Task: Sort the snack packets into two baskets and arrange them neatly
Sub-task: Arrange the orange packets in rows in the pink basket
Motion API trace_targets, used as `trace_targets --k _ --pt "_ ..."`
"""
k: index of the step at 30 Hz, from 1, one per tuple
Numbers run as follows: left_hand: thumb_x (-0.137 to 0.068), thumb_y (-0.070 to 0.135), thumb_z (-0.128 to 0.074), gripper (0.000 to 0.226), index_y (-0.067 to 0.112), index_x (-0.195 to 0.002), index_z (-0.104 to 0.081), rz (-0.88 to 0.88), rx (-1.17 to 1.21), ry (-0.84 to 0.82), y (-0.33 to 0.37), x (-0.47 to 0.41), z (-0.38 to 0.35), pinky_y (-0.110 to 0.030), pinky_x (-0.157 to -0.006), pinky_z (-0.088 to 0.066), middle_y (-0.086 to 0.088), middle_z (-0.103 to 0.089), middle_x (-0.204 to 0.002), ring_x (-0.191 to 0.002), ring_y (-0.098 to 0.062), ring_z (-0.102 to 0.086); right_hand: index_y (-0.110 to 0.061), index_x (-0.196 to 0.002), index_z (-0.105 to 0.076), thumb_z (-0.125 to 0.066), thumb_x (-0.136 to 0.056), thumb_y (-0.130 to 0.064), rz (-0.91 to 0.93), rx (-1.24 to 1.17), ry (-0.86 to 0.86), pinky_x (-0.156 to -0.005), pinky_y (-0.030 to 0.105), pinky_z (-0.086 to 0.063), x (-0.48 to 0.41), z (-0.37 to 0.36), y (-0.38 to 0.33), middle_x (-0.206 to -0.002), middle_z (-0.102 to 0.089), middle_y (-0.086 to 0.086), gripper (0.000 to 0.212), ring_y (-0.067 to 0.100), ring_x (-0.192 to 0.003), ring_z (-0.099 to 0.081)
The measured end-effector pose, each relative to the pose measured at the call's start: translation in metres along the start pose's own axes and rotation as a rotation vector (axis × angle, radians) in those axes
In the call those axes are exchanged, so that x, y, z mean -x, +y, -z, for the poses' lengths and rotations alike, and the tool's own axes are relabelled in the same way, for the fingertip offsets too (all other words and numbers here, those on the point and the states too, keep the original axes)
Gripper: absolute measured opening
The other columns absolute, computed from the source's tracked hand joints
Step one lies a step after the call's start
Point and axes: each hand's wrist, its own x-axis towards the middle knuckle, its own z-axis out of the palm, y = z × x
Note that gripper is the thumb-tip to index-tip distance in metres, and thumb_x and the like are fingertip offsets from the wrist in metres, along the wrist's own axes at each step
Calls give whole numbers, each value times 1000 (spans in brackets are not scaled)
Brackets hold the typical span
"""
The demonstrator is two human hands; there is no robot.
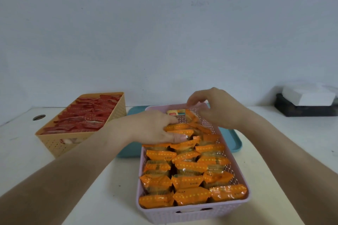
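A pink basket point(192, 214) in front of me holds rows of orange snack packets point(190, 167). My left hand point(155, 128) lies flat on the packets in the basket's far half, fingers fairly straight and pressing down. My right hand point(217, 107) hovers over the far end and pinches the clear end of one tilted orange packet point(191, 116) that stands up against the far wall. An orange basket point(54, 142) at the left is filled with red snack packets point(87, 115).
A teal tray point(233, 139) lies under the far end of the pink basket. A black box with a white block on top point(307, 108) stands at the back right. A round hole point(39, 117) is in the white table at the far left.
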Motion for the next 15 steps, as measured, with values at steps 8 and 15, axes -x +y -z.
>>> trace_targets --k 8,15 --pt "-88 71 -38 46 40 -118 -52 0 -16 -44 -9 -9 1 -34 -98 -46 13 -61 -117 -107 -9 -57 -39 -131 -54 -39 -98 -44 -55 265 -275 -97 41 -42 -6 -5 0 -120 -65 -10 36 17 -116 -41" --pt "-88 68 -33 49 30 -92 -64 3 92 104 0 -12 6 -31 -76 -49 2 -67 -89 -83 -13 -62 -31 -137 -47 -66 -84 -49 -72 191 -378 -93 36 -49 -3 0 -9 -127 -60 -7 59 17 -109 -57"
